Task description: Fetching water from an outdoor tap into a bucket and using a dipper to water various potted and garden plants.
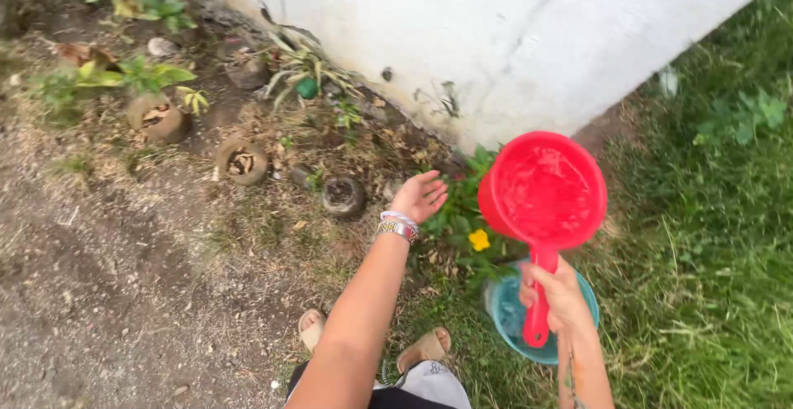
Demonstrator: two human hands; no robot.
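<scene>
Outdoors, the person is standing at the foot of a white wall (512,37), looking down at a strip of bare soil and grass.

The right hand (555,293) is gripping the handle of a red plastic water dipper (545,194), fingers wrapped fully around it. The dipper is tilting forward over a small plant with a yellow flower (478,239), its bowl holding water. Just under the right hand a teal basin (504,314) is sitting on the grass (710,277), partly hidden by the hand and the dipper's handle.

The left hand (420,196) is reaching out ahead, open, fingers loosely spread, palm turned toward the plant's leaves and holding nothing. Whether the fingertips are touching the leaves cannot be told. Bracelets (397,225) are circling the left wrist.

To the left of the plant, several round, earth-coloured pots (241,161) are sitting sunk in the soil, well apart from each other; the nearest dark one (343,196) is lying just beside the left hand. Further back, a spiky-leaved plant (307,68) is growing against the wall.

Below, both feet are showing in tan sandals (425,348).
</scene>
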